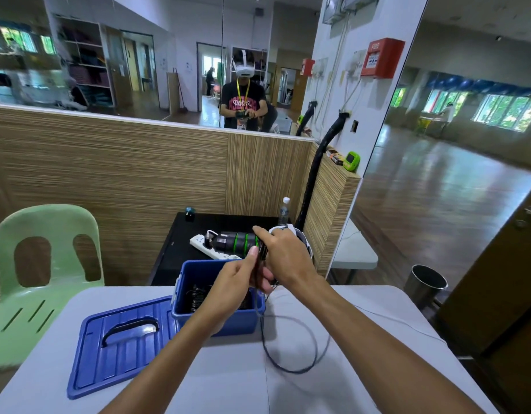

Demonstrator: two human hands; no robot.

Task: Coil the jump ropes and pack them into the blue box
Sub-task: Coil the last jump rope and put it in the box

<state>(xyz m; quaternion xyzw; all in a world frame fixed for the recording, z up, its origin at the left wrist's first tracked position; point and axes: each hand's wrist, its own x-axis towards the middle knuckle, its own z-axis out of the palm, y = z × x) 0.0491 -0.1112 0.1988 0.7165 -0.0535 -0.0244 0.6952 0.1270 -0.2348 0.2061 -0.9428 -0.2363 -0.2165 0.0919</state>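
From the head view, the person is holding both hands together above the far right corner of the blue box [219, 297]; the right hand [283, 259] is curling round the black and green handles [238, 242] of a jump rope [297, 345], lifting them clear so the cord can hang free; the left hand [238, 276] is pinching the cord just below the handles, thumb against fingers, probably guiding it into loops; the two hands are touching or nearly so. The cord is dropping from the grip past the box's right wall and is lying in one loose ring on the white tabletop [362, 369], just right of the box; so the coiling looks only part done, and the ring will need gathering before it fits. The box is standing open near the far edge of the tabletop, towards the middle; dark coiled shapes, likely ropes packed already, are lying inside, though they are too dim to count. The blue lid [120, 342] is lying flat, handle up, against the box's left side, near the left edge, keeping the opening free. Beyond the far edge a green chair [46, 273] is standing at the left; a low black table [180, 249] is carrying a white power strip [212, 248] and a water bottle [284, 210]; a metal bin [425, 286] is standing on the floor to the right.
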